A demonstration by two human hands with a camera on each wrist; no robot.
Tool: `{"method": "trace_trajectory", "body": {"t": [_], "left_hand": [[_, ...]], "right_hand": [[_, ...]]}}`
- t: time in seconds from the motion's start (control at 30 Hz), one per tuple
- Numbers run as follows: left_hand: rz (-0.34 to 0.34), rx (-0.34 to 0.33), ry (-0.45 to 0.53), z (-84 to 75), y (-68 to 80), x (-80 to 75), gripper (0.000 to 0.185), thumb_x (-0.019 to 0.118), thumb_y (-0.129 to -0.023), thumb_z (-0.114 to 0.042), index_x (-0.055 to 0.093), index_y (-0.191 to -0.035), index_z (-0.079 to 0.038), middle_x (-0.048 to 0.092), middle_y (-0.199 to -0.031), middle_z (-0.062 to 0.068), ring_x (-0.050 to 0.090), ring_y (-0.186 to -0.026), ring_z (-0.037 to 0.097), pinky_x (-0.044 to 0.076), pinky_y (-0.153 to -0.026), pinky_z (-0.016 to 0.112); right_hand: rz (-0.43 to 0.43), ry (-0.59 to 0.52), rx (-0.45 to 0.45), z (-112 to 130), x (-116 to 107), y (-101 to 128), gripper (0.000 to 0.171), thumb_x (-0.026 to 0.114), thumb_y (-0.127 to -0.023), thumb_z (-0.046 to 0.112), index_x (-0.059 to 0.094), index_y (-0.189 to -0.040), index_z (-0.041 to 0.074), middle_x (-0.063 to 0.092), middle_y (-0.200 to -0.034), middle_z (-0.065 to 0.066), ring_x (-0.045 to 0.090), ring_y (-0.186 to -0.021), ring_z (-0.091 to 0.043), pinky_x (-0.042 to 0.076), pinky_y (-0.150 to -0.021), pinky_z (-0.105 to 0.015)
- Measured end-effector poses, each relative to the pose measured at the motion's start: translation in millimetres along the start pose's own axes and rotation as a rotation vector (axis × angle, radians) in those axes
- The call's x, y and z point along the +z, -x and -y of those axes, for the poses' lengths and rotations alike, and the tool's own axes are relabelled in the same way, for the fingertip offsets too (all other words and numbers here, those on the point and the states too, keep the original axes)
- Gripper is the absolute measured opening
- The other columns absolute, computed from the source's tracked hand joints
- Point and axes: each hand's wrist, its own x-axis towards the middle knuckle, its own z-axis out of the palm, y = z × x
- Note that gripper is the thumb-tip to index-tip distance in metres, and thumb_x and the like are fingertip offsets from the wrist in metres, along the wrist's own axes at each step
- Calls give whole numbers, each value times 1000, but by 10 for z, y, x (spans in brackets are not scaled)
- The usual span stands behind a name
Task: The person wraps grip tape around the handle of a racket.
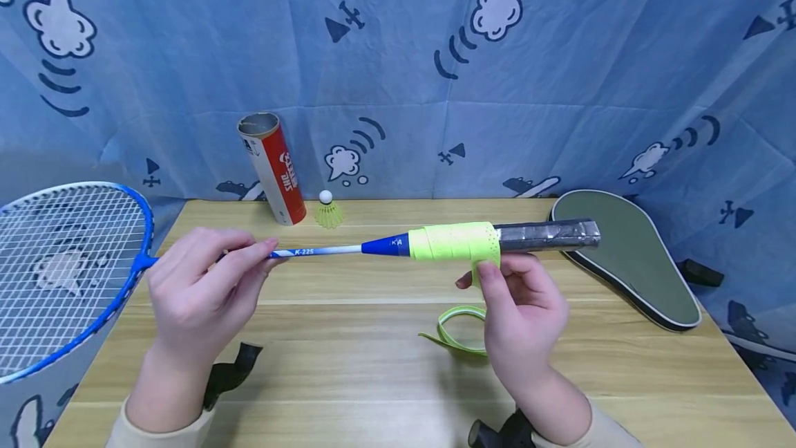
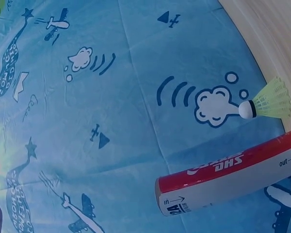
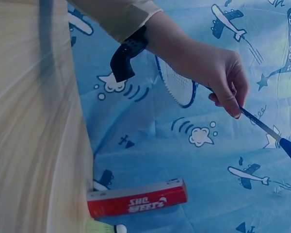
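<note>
My left hand (image 1: pixel 202 282) pinches the thin shaft of a blue and white badminton racket (image 1: pixel 329 251), held level above the table. The same pinch shows in the right wrist view, where the left hand (image 3: pixel 211 73) is seen from the side. Bright yellow-green grip tape (image 1: pixel 450 241) covers the handle's inner part in overlapping turns; the outer part (image 1: pixel 547 234) is bare and dark. Just below the handle, my right hand (image 1: pixel 525 310) pinches the tape's hanging end between thumb and fingers. A curl of green strip (image 1: pixel 457 346) shows beside that hand; its link to the tape is hidden.
On the wooden table (image 1: pixel 348 386), a red and white shuttlecock tube (image 1: pixel 278 175) stands at the back beside a yellow shuttlecock (image 1: pixel 327 211). A green racket case (image 1: pixel 628 261) lies at the right. A patterned blue curtain (image 1: pixel 398 88) hangs behind.
</note>
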Motion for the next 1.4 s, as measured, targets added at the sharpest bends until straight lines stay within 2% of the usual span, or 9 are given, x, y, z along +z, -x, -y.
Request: {"method": "trace_trajectory", "body": {"t": [0.23,0.43,0.63,0.8,0.97,1.1,1.27,1.4], "left_hand": [[17,-22,-36,4,6,-41,37,73,-98,-31,81,-81,1,70,-75,15,57,-61,35,42,-60,41],[26,4,-35,7,-8,-41,37,72,-99,-31,81,-81,0,69,-73,13,54,-56,31,41,-55,39],[32,47,-21,-7,-28,-21,38,72,-98,-33,80,-80,0,68,-68,12,51,-49,27,38,-46,37],[68,32,-21,-10,-25,-49,41,72,-98,-36,80,-80,-1,69,-68,12,54,-48,26,41,-44,37],[95,19,-17,-2,-16,-72,37,70,-99,-32,81,-80,-2,68,-67,11,52,-48,25,42,-46,35],[69,32,3,5,-16,-41,35,71,-99,-29,80,-78,-2,67,-65,10,52,-47,25,43,-46,37],[39,32,-3,8,-7,-20,36,71,-99,-29,80,-79,-1,69,-68,12,54,-49,28,43,-49,40],[21,10,-22,11,12,-17,37,73,-98,-31,80,-79,0,70,-72,14,55,-56,32,43,-54,40]], "right_hand": [[0,74,12,6,2,19,15,68,-92,-12,59,-89,-24,72,-85,-10,69,-64,-17,60,-65,-27],[25,39,10,6,-4,27,15,67,-91,-14,57,-93,-25,72,-90,-12,70,-69,-19,60,-66,-28],[25,4,2,2,-7,23,18,64,-94,-12,55,-93,-27,70,-95,-15,69,-70,-22,60,-66,-30],[27,15,28,17,-5,15,12,63,-95,-13,58,-91,-24,71,-91,-14,69,-72,-21,60,-65,-30],[12,66,17,18,-14,15,10,64,-93,-14,62,-87,-21,73,-88,-12,68,-68,-19,60,-66,-28],[-4,84,22,18,-22,12,12,66,-93,-12,63,-87,-22,72,-87,-11,68,-67,-20,60,-66,-28],[36,9,29,19,-21,15,6,60,-92,-18,60,-92,-24,72,-92,-15,70,-75,-23,61,-67,-32],[38,-1,22,18,-14,12,5,60,-91,-19,62,-92,-24,73,-92,-15,71,-78,-23,61,-67,-32]]}}
